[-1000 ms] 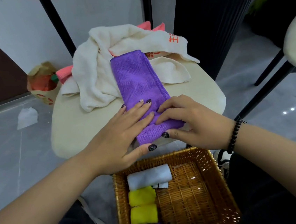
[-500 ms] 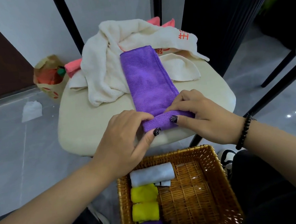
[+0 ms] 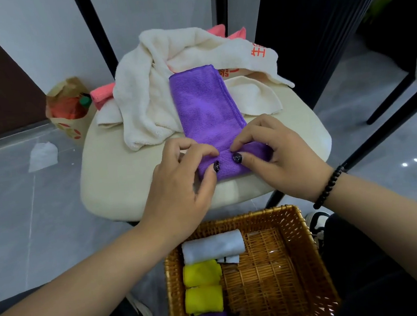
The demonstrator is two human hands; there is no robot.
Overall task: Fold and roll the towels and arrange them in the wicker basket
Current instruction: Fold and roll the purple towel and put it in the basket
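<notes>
Basket: square brown wicker basket (image 3: 278, 274) held rolled white, yellow, purple towels (left side).
Hands: left hand (image 3: 179, 184) and right hand (image 3: 281, 155) both pinched the rolled near end of the folded purple microfibre towel (image 3: 204, 106).
Beyond: crumpled cream towel (image 3: 141, 95) on the cream cushioned seat (image 3: 117, 182).

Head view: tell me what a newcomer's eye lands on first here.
The bright purple towel on the cream chair seat draws the eye first, with the left hand and right hand pinching its near end into the start of a roll. Behind it lies a rumpled cream towel. In front of the seat, the wicker basket holds white, yellow and purple rolls along its left side.
</notes>
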